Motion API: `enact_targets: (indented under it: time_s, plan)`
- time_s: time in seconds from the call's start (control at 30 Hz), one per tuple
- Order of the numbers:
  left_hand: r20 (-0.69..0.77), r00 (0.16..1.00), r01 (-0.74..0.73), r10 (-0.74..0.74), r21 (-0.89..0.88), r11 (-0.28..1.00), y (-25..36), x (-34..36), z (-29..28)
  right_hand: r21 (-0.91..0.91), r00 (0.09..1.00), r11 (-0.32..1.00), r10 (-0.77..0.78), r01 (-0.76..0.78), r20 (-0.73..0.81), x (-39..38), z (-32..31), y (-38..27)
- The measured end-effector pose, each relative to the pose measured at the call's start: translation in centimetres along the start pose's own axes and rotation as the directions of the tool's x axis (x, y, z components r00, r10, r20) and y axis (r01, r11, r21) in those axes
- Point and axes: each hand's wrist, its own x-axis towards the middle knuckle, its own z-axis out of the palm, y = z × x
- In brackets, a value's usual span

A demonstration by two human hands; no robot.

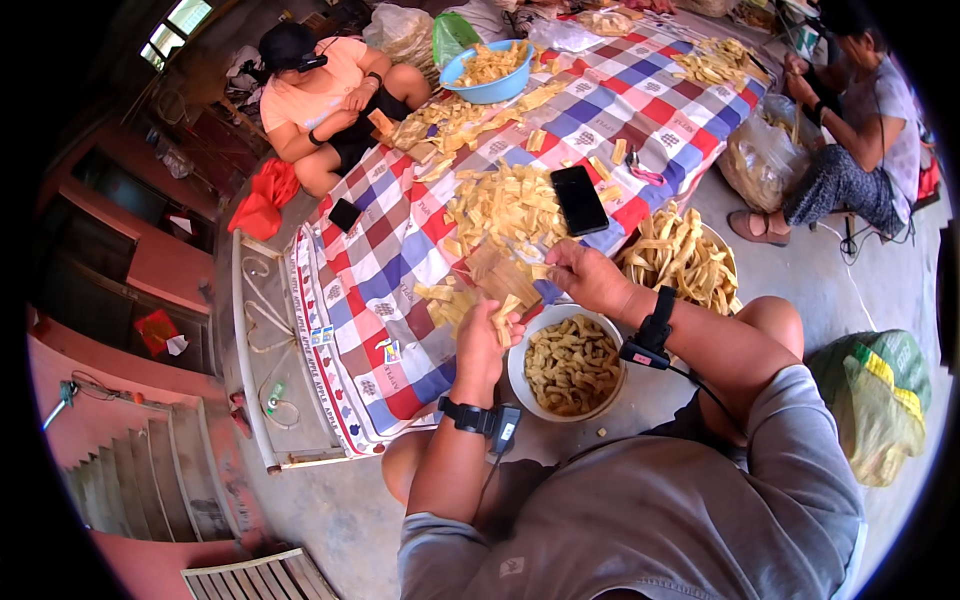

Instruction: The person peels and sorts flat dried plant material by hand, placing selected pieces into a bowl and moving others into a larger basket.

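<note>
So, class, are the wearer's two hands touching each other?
Apart. The head view shows a clear gap between the left hand and the right hand.

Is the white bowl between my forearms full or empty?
Looks mostly full: yellowish pieces hide the bottom of the white bowl, leaving its rim bare.

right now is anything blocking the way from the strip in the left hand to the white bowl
Nothing visible does. The left hand holds the strip by the upper left rim of the white bowl. The right hand is beyond the bowl's upper rim, not between them.
</note>
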Motion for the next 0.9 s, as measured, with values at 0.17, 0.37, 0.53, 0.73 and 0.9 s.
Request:
enact_targets:
  time_s: [0.17, 0.37, 0.53, 0.73, 0.9]
  plan:
    - [0.139, 0.99, -0.032, 0.008, 0.174, 0.984, 0.1, -2.3, 0.4, -0.063, 0.996, 0.995, 0.077, -0.074, 0.048, -1.6, -3.3, -2.4]
    - [0.18, 0.984, -0.115, 0.006, 0.605, 0.787, -1.6, -4.1, 1.4, -0.068, 0.998, 0.998, 0.001, 0.003, 0.064, -3.7, -6.2, -3.8]
    - [0.293, 0.943, -0.326, 0.16, 0.707, 0.627, -5.8, -5.1, 0.8, 0.186, 0.983, 0.979, 0.051, -0.084, 0.175, -5.0, -6.6, -3.3]
    - [0.507, 0.846, -0.434, 0.164, 0.478, 0.764, -5.3, -9.2, 9.5, 0.466, 0.963, 0.866, 0.06, -0.182, 0.264, -6.9, -8.1, -5.2]
    - [0.555, 0.813, -0.4, 0.174, 0.315, 0.861, -5.9, -10.1, 11.8, 0.338, 0.969, 0.93, 0.064, -0.145, 0.24, -7.7, -9.4, -5.4]
